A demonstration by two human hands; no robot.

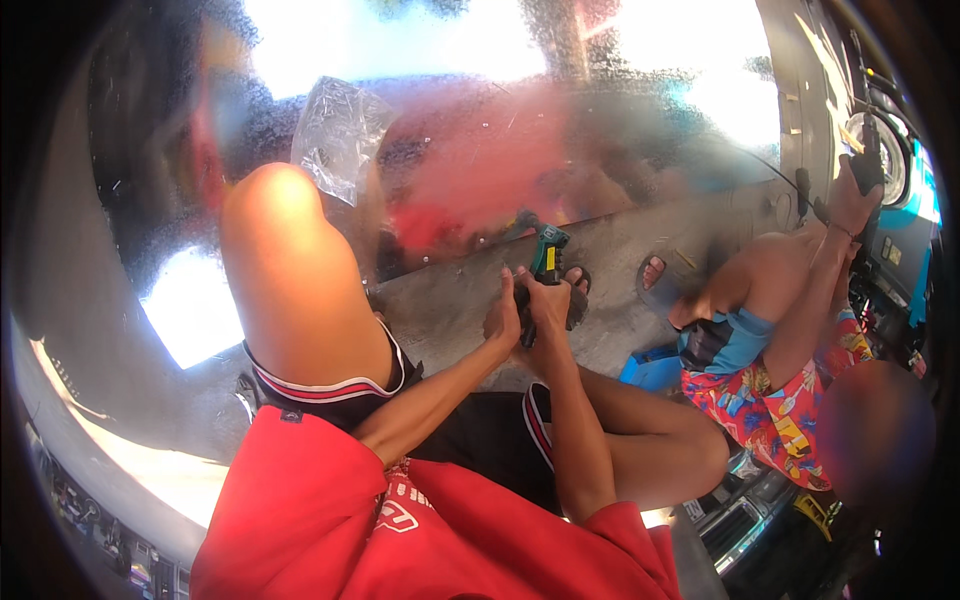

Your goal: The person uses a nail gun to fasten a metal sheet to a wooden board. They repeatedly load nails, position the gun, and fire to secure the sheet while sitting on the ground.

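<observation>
In front of my lap, my right hand (546, 308) is wrapped round the grip of a teal and black cordless power tool (549, 250). Its head points up and away from me, and a yellow patch shows on its side. I cannot make out its exact kind. My left hand (503, 315) presses against the tool's lower part from the left, thumb up, its other fingers partly hidden. Beyond the tool lies a large shiny metal sheet (470, 150), with a crumpled clear plastic bag (340, 140) on it near my left knee.
At the right a person (760, 370) in a bright patterned garment crouches, holding a dark tool (868, 165) with a cable. A blue box (650, 367) sits between us on the grey floor (440, 310). Behind that person stand a wheel (890, 160) and assorted gear.
</observation>
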